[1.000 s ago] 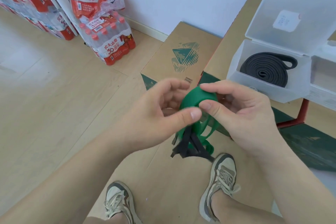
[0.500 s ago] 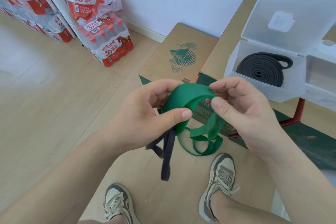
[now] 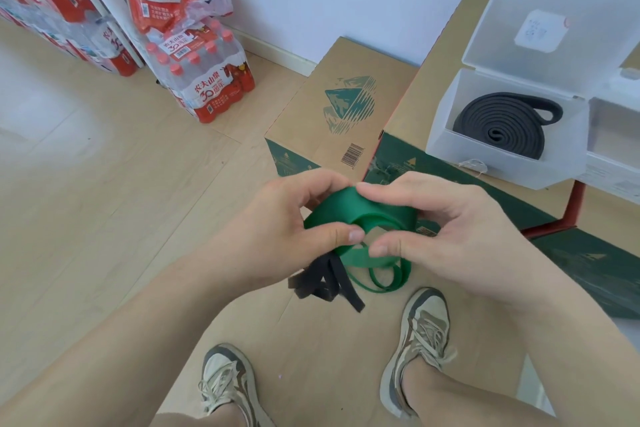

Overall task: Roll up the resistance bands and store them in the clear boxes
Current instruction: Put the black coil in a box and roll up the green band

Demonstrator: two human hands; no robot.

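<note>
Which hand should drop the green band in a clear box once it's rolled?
Probably the right hand. The clear boxes stand on its side, while the left hand, also pinching the green band, seems to hold the loose black band hanging below.

You're getting bright, even light; glare is washing out the floor (image 3: pixel 45 121) at left, and wide-angle distortion is bending the edges.
</note>
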